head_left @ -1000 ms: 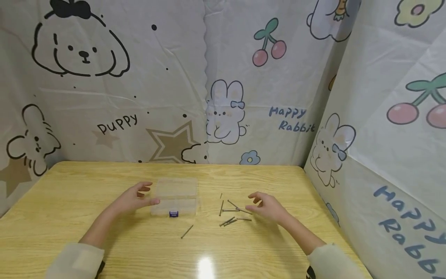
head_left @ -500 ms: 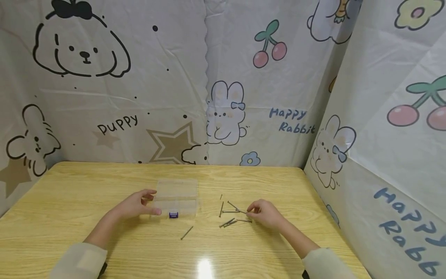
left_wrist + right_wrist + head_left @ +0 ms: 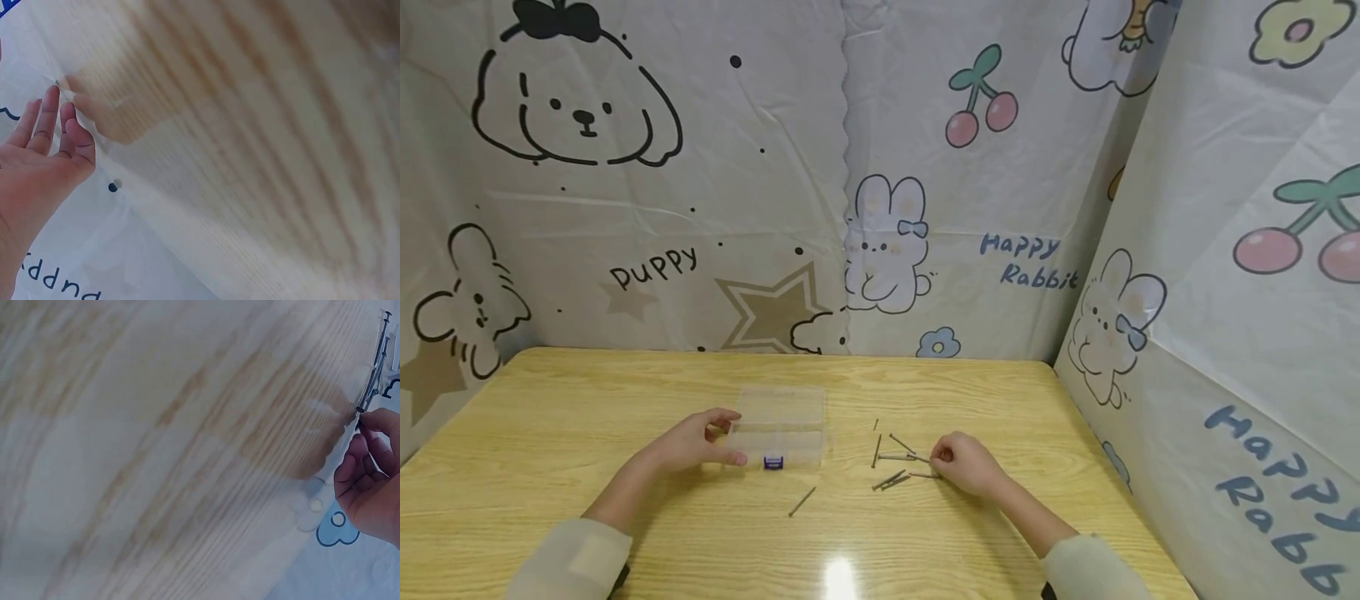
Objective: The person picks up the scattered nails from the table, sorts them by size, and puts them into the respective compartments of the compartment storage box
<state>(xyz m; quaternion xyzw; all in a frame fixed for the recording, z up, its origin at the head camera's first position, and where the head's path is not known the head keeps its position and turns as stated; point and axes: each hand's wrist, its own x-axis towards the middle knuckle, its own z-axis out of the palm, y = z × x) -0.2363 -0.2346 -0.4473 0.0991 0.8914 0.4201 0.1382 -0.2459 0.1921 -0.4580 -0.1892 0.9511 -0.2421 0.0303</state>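
Observation:
A clear plastic case [image 3: 778,407] with a small blue-purple latch [image 3: 773,463] lies flat on the table. My left hand [image 3: 692,442] rests at its left edge, thumb by the front corner and fingers farther back, all relaxed. In the left wrist view, that left hand [image 3: 47,147] has loosely spread fingers. To the right of the case, several grey metal nails lie loosely grouped. My right hand [image 3: 967,463] pinches the right-hand end of one nail [image 3: 921,457] between thumb and forefinger. The right wrist view shows the right hand [image 3: 372,472] with its fingertips beside the nails [image 3: 375,365].
A single nail [image 3: 802,502] lies apart, in front of the case. One very small nail [image 3: 876,424] sits behind the group. The wood-grain table [image 3: 625,379] meets a printed cloth backdrop [image 3: 760,208] at the back, and another cloth wall [image 3: 1240,350] rises along the right side.
My right hand has come down and left a little and its fingertips have closed on a nail's end. The left hand has lowered slightly and moved in against the case's left edge.

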